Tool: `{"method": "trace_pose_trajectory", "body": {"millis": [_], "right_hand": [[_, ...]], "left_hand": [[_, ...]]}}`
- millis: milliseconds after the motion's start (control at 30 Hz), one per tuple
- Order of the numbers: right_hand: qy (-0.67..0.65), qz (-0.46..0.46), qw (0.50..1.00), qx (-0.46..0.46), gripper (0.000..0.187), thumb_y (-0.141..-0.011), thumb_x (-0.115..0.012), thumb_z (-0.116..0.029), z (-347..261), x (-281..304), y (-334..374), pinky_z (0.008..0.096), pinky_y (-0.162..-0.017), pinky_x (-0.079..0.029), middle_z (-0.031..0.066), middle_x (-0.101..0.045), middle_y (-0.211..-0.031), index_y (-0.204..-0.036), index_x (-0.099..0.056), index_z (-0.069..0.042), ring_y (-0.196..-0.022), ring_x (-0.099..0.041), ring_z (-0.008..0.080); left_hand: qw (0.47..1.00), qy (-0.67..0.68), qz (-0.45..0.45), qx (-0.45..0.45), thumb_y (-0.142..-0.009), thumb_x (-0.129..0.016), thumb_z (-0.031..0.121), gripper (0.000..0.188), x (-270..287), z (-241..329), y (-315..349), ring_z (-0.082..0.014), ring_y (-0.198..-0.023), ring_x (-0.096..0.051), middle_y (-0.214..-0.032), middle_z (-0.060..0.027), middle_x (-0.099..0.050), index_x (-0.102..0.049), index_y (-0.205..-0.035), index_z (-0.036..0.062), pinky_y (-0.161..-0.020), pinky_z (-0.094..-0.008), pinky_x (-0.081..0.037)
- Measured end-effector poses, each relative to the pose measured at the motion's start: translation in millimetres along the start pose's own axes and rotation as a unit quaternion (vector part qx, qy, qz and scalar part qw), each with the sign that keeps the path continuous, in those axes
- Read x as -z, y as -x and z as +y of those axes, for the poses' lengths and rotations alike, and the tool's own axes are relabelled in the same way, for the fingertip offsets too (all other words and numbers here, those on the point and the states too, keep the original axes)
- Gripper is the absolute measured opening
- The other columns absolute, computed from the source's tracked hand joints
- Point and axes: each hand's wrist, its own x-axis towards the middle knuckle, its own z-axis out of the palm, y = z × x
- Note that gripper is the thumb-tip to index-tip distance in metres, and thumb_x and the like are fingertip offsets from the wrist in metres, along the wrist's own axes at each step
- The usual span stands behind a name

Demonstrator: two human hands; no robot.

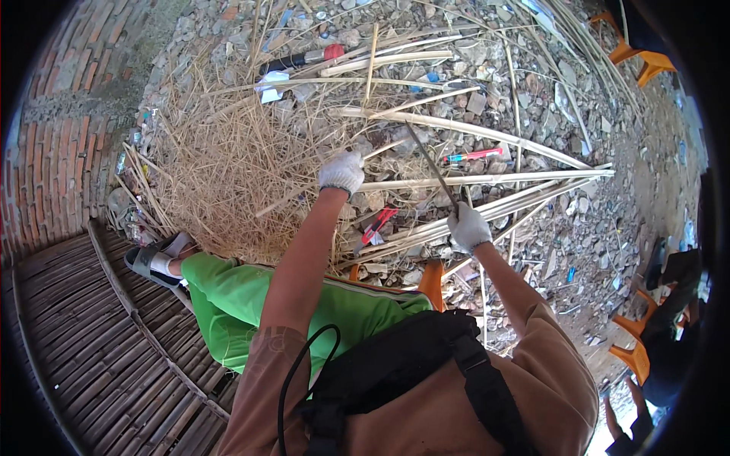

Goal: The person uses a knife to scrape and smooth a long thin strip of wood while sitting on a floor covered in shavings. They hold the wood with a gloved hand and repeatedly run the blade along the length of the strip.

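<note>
My left hand [342, 173], in a pale knitted glove, is closed around a short split bamboo strip [385, 149] that sticks out to the right. In my gloved right hand [469, 226] is a knife with a long, narrow dark blade [431, 163], which points up and to the left. The blade tip is a little beyond the strip's free end, and I cannot tell whether they touch. Below and between the hands lies a bundle of long pale bamboo strips [487, 179]. A red-handled cutter [378, 226] lies on the ground below my left hand.
Fine shavings [228, 159] heap up on the left. Another red cutter [473, 155] lies on the rubble ground. A black tool with a red end [300, 59] lies farther off. A bamboo slat panel [114, 327] is at lower left, by a brick wall [61, 167]. Another person [669, 334] is at right.
</note>
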Motion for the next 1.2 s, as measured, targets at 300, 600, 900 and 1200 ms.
{"method": "trace_pose_trajectory", "body": {"millis": [300, 600, 900, 1200], "right_hand": [[-0.22, -0.064, 0.973, -0.021, 0.024, -0.104, -0.065, -0.022, -23, 41, 4, 0.0463, -0.067, -0.055, 0.0186, -0.07, -0.082, -0.115, -0.067, -0.001, -0.067, -0.068, 0.0303], [-0.127, -0.004, 0.992, -0.018, 0.036, -0.102, -0.063, -0.033, 6, 6, 8, 0.0566, -0.087, -0.058, 0.0302, -0.076, -0.1, -0.116, -0.072, -0.001, -0.1, -0.074, 0.0514], [-0.032, 0.28, 0.959, 0.019, 0.04, -0.1, -0.07, -0.028, -18, 22, 25, 0.0525, -0.101, -0.057, 0.0241, -0.071, -0.119, -0.135, -0.069, -0.008, -0.112, -0.073, 0.0433], [0.029, -0.054, 0.983, 0.171, 0.031, -0.098, -0.068, -0.036, -105, -48, -15, 0.0502, -0.096, -0.06, 0.0205, -0.08, -0.112, -0.113, -0.079, -0.011, -0.106, -0.077, 0.0411]], "left_hand": [[1.0, 0.008, 0.005, -0.003, -0.103, -0.06, 0.031, 0.027, -12, -7, 3, -0.0434, -0.114, -0.073, -0.12, -0.0196, -0.076, -0.076, -0.113, 0.0115, -0.096, -0.0573, -0.058], [1.0, 0.022, -0.017, -0.002, -0.105, -0.057, 0.029, 0.029, -1, 14, 4, -0.0431, -0.115, -0.072, -0.127, -0.0209, -0.076, -0.076, -0.114, 0.0092, -0.098, -0.0574, -0.057], [0.74, 0.664, 0.051, -0.097, -0.111, -0.067, 0.019, 0.019, 129, -52, 113, -0.0095, -0.074, -0.058, -0.099, -0.0018, -0.073, -0.069, -0.129, 0.0134, -0.065, -0.0266, -0.049], [0.249, 0.909, 0.24, -0.232, -0.115, -0.059, 0.013, 0.028, 185, -212, 345, -0.0077, -0.068, -0.046, -0.093, 0.0005, -0.053, -0.057, -0.139, -0.002, -0.057, -0.0241, -0.041]]}}
